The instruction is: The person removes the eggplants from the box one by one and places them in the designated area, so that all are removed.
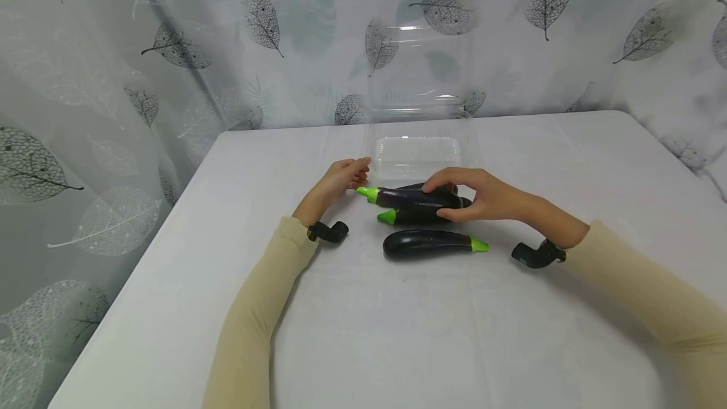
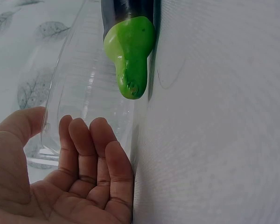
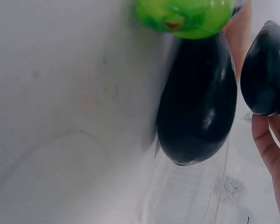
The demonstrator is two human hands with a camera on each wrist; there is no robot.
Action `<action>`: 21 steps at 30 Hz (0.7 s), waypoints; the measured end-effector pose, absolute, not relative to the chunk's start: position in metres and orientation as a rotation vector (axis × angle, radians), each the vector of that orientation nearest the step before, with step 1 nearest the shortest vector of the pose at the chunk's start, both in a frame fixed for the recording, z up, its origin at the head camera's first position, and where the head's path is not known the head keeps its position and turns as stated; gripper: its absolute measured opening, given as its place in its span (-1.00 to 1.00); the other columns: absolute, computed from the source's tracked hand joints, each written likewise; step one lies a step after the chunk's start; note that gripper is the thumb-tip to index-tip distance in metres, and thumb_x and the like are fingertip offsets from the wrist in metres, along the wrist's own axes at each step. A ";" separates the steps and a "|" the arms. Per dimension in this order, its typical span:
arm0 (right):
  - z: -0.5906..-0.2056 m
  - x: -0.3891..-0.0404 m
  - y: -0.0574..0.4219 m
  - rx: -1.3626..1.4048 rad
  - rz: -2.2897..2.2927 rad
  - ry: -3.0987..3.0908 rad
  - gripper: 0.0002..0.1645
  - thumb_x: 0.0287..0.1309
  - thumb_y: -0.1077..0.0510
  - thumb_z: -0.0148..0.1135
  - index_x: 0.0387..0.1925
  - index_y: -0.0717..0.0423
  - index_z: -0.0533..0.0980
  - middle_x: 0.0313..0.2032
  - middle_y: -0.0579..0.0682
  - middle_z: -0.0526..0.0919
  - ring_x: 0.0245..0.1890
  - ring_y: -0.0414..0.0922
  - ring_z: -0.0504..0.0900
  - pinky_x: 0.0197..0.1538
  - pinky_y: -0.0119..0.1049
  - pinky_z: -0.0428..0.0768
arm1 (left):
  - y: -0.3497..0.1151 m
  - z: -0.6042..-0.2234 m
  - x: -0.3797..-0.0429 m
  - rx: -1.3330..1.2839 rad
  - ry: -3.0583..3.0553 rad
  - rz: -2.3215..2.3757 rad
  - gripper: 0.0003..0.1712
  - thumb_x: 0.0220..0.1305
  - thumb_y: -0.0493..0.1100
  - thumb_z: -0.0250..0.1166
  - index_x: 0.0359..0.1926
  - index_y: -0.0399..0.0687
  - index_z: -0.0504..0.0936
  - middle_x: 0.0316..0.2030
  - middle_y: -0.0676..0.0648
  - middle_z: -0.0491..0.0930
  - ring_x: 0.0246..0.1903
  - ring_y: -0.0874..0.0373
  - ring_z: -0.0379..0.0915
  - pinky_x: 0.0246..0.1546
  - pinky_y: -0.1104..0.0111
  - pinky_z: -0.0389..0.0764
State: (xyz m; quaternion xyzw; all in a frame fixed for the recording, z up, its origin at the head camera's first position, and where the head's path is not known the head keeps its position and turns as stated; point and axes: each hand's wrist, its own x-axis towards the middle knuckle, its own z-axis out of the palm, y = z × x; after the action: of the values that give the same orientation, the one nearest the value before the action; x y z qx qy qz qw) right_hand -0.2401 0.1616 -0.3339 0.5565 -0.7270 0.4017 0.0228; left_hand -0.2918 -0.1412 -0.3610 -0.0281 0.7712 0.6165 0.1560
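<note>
A dark purple eggplant (image 1: pixel 411 198) with a green stem is held in my right hand (image 1: pixel 483 194), thumb on the near side and fingers on the far side. It is lifted over other eggplants; one (image 1: pixel 411 216) lies just in front, and another shows partly behind. Closer to me lies an eggplant (image 1: pixel 426 243) with its stem to the right. My left hand (image 1: pixel 343 177) is beside the front left corner of a clear plastic container (image 1: pixel 417 172), fingers loosely bent and holding nothing. In the left wrist view, the thumb (image 2: pixel 25 123) is at the container's edge; contact is unclear.
The container's transparent lid (image 1: pixel 420 68) stands raised at the back, against a leaf-patterned curtain (image 1: pixel 309 36). A white cloth (image 1: pixel 369 333) covers the table. Dark wrist cameras (image 1: pixel 329 232) are strapped to both wrists.
</note>
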 end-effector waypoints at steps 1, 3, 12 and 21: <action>-0.334 -0.239 0.162 1.721 1.238 -2.261 -0.39 -0.12 0.47 0.44 0.05 0.16 0.52 0.00 0.03 0.61 -0.04 -0.19 0.51 -0.11 -0.38 0.46 | -0.141 -0.361 -0.292 -0.082 2.202 1.774 -0.51 0.41 0.07 0.16 -0.03 -0.35 0.52 -0.33 -0.01 0.49 -0.30 0.22 0.48 -0.25 0.49 0.53; -0.335 -0.236 0.164 1.715 1.221 -2.280 -0.39 -0.11 0.46 0.44 0.05 0.16 0.52 0.01 0.04 0.61 -0.02 -0.18 0.51 -0.09 -0.41 0.48 | -0.141 -0.362 -0.293 -0.085 2.199 1.780 -0.52 0.41 0.06 0.17 -0.05 -0.34 0.52 -0.34 -0.01 0.49 -0.32 0.22 0.48 -0.25 0.48 0.53; -0.330 -0.225 0.171 1.747 1.150 -2.295 -0.40 -0.12 0.47 0.44 0.04 0.21 0.52 -0.01 0.07 0.62 0.04 -0.22 0.52 0.11 -0.48 0.48 | -0.141 -0.363 -0.294 -0.077 2.195 1.808 -0.57 0.39 0.06 0.19 -0.12 -0.28 0.53 -0.37 -0.01 0.50 -0.36 0.22 0.49 -0.30 0.48 0.53; -0.333 -0.215 0.173 1.786 1.146 -2.263 -0.40 -0.14 0.47 0.45 0.03 0.21 0.52 -0.01 0.05 0.61 0.03 -0.22 0.52 0.07 -0.49 0.50 | -0.141 -0.361 -0.292 -0.094 2.208 1.773 -0.56 0.41 0.08 0.17 -0.12 -0.28 0.53 -0.38 0.01 0.50 -0.37 0.24 0.47 -0.30 0.48 0.51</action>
State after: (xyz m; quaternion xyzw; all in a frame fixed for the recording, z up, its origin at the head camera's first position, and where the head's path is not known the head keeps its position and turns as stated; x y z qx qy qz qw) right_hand -0.2154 0.1732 -0.3328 0.5756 -0.7292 0.3694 0.0194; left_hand -0.2916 -0.1413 -0.3611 -0.0326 0.7700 0.6185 0.1534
